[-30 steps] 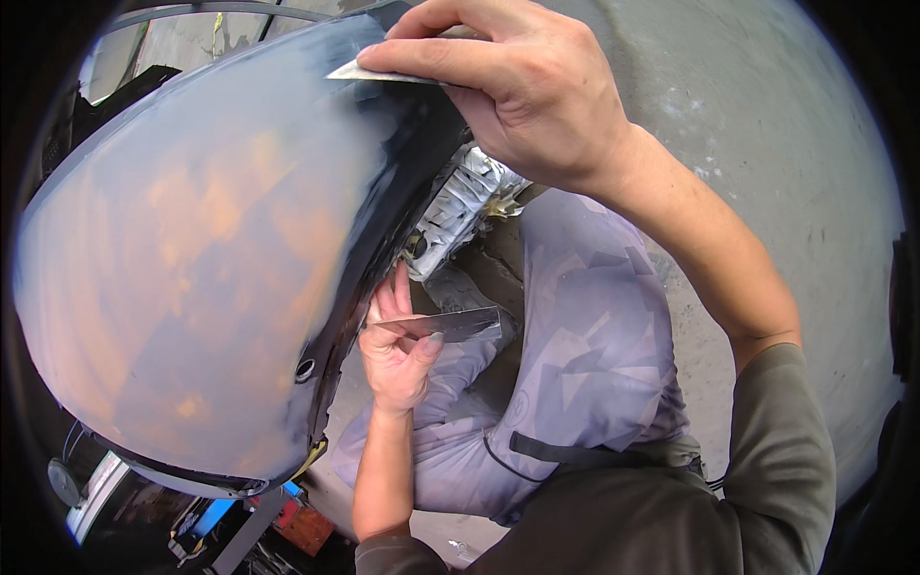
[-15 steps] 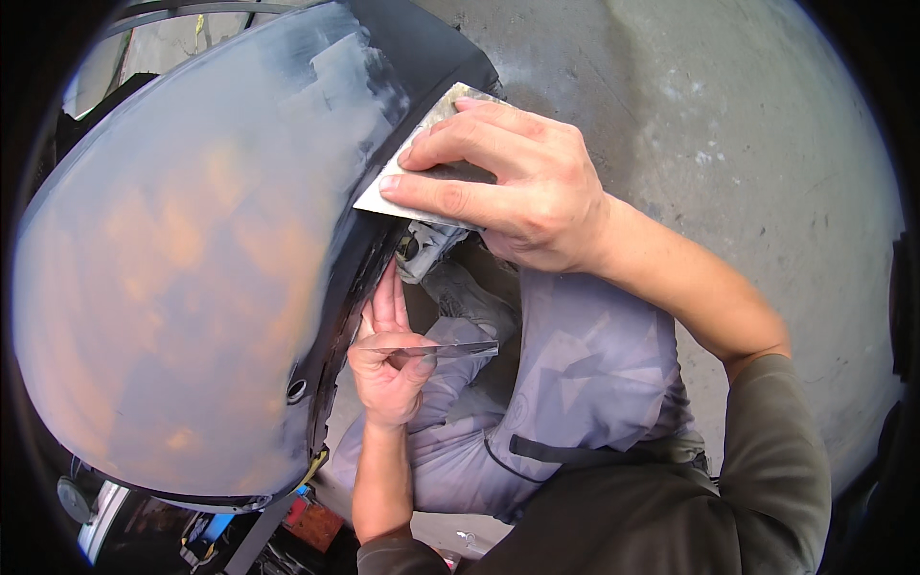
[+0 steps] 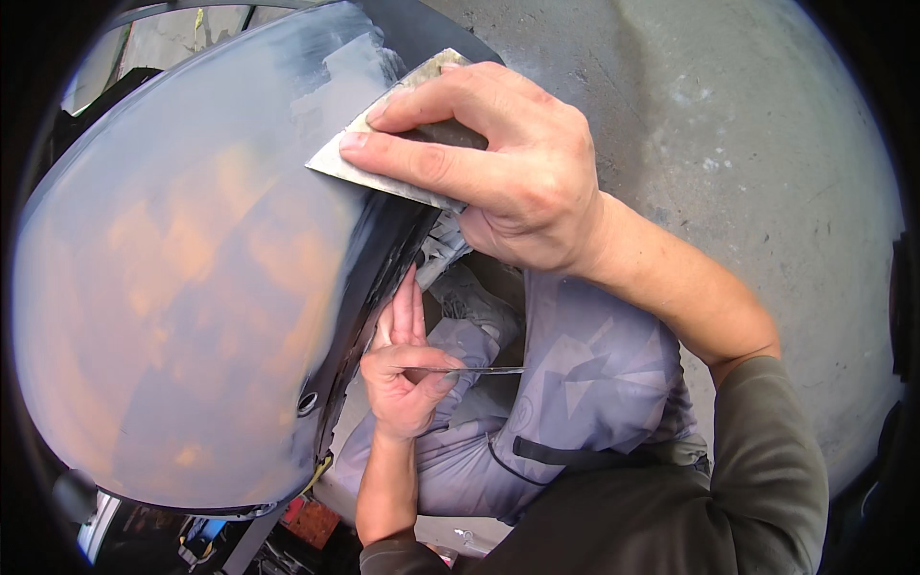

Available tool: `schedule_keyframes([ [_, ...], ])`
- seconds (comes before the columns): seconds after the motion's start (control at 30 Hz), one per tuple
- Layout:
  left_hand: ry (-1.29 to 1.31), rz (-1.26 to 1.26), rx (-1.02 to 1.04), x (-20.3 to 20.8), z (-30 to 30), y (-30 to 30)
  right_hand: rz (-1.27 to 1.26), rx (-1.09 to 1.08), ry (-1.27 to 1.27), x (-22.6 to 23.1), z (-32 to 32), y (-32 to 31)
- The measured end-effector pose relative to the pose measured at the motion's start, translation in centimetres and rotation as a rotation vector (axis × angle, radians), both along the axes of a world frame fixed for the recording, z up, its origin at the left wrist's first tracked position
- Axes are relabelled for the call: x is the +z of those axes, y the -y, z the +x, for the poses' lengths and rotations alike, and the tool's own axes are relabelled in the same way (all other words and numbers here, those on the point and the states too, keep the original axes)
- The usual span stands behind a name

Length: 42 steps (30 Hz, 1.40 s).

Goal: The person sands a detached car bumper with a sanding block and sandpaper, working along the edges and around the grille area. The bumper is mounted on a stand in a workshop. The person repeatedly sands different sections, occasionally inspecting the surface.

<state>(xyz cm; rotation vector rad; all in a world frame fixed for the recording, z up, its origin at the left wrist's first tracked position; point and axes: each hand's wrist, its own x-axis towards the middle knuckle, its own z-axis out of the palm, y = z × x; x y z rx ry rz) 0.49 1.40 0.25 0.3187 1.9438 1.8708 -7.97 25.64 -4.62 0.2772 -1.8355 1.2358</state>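
Note:
A large curved car body panel (image 3: 182, 316), grey with orange-tan patches, fills the left side. Pale filler (image 3: 350, 81) is smeared near its far end, beside a black edge band. My right hand (image 3: 522, 163) is closed on a flat, whitish putty spreader (image 3: 383, 120), whose edge lies against the panel's far right part. Lower down, my left hand (image 3: 402, 388) pinches a thin metal plate (image 3: 494, 370) between thumb and forefinger, seen nearly edge-on. Its other fingers stretch along the underside of the panel's edge; their tips are partly hidden.
My bent legs in grey patterned trousers (image 3: 594, 364) are close beside the panel. A crumpled, putty-stained sheet (image 3: 443, 251) hangs under its edge. A small round hole (image 3: 307, 403) sits in the panel. Concrete floor (image 3: 767, 220) stretches to the right; a red box (image 3: 311, 522) stands below.
My right hand has moved the spreader left and slightly farther away, onto the panel's surface. My left hand has shifted slightly right, and its plate has turned more edge-on. The panel has moved slightly right.

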Motion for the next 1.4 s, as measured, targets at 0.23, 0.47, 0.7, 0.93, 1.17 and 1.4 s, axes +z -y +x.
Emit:
schedule_keyframes([
  [0.23, -0.011, -0.028, 0.043, 0.0, -0.2, 0.4, 0.057, 0.119, 0.069, -1.5, 3.0, -0.3],
  [0.47, -0.077, 0.016, 0.028, -1.0, -0.5, -0.3, 0.121, -0.052, 0.04, 0.7, -1.6, -5.8],
  [0.7, 0.024, 0.016, 0.004, 0.1, -0.6, -0.4, 0.093, 0.034, -0.004, 0.8, -1.7, -2.3],
  [0.93, -0.006, -0.025, 0.012, 0.0, -0.8, -0.3, 0.121, 0.102, -0.077, -1.2, 1.5, -1.7],
  [1.17, -0.038, -0.039, 0.028, -0.4, -0.9, 0.0, 0.195, -0.022, -0.015, -0.4, -1.5, -6.8],
  [1.4, 0.016, -0.034, -0.009, 0.1, -0.9, -0.1, 0.087, -0.017, -0.078, -1.1, -3.1, -3.3],
])
